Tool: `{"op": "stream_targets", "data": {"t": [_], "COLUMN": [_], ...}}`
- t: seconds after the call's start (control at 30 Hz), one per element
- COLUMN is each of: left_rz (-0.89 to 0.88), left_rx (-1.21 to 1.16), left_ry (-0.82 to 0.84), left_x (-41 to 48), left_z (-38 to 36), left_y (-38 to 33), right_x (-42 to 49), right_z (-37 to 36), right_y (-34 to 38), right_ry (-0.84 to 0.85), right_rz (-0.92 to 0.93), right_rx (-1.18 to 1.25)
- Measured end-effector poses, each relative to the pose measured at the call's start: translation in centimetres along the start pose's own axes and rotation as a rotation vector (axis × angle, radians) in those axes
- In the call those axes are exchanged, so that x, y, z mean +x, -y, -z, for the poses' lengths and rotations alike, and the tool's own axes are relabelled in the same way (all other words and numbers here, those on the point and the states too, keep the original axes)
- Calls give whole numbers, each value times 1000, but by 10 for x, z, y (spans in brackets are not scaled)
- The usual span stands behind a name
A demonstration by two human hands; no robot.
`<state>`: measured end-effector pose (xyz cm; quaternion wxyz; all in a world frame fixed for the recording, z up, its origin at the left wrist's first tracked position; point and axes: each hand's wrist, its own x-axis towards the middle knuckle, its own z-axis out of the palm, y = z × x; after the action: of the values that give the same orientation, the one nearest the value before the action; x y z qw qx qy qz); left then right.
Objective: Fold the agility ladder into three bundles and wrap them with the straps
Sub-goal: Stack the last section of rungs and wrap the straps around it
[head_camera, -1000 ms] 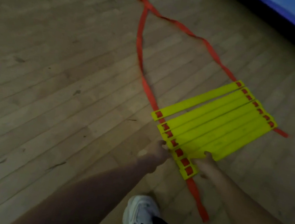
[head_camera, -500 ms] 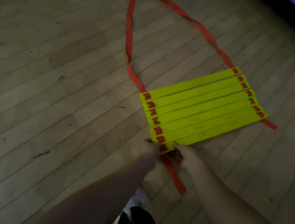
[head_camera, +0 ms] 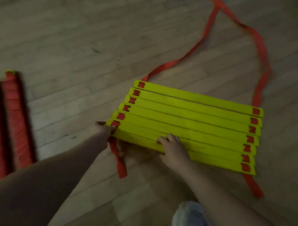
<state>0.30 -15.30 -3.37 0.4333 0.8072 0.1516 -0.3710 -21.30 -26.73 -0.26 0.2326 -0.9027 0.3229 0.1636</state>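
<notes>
Two wrapped bundles [head_camera: 4,124] lie at left. The third is not made yet: its rungs [head_camera: 192,120] lie flat, straps [head_camera: 263,49] loose. The left hand [head_camera: 101,130] and right hand [head_camera: 171,148] grip the near rungs, fingers curled.

Yellow rungs [head_camera: 192,120] lie flat, side by side, on a wooden floor [head_camera: 79,32]. The left hand [head_camera: 102,129] pinches the left end of the nearest ones. The right hand [head_camera: 173,146] curls its fingers over the two nearest rungs, near their middle; its thumb is hidden. Red straps [head_camera: 194,47] thread through both rung ends, trail away beyond the hands and meet far off. One strap tail lies just below the left hand, another well right of the right hand. Two strap-wrapped bundles [head_camera: 13,119] lie well left of the left hand. A white shoe [head_camera: 191,218] stands below the right hand.
</notes>
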Motion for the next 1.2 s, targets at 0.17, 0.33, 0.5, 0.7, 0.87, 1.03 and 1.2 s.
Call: {"op": "stream_targets", "data": {"t": [0.17,0.33,0.5,0.7,0.87,1.03,1.2], "left_rz": [-22,15,175,247,256,273,348], "left_rx": [-36,-332,-462,-617,-745,-778,-877], "left_ry": [-194,-161,195,233,192,191,230], "left_x": [6,4,-25,-20,-16,-25,-34], "left_z": [104,142,111,90,89,83,82], "left_y": [-24,-6,8,28,36,29,28], "right_x": [23,48,51,44,40,45,56], "right_z": [-14,-25,-23,-29,-45,-42,-39], "right_y": [86,151,195,193,152,127,129], "right_ry": [-123,-55,-59,29,74,17,91], "right_rz": [253,409,450,330,257,155,46], "right_rx": [-292,-437,-426,-221,8,71,179]}}
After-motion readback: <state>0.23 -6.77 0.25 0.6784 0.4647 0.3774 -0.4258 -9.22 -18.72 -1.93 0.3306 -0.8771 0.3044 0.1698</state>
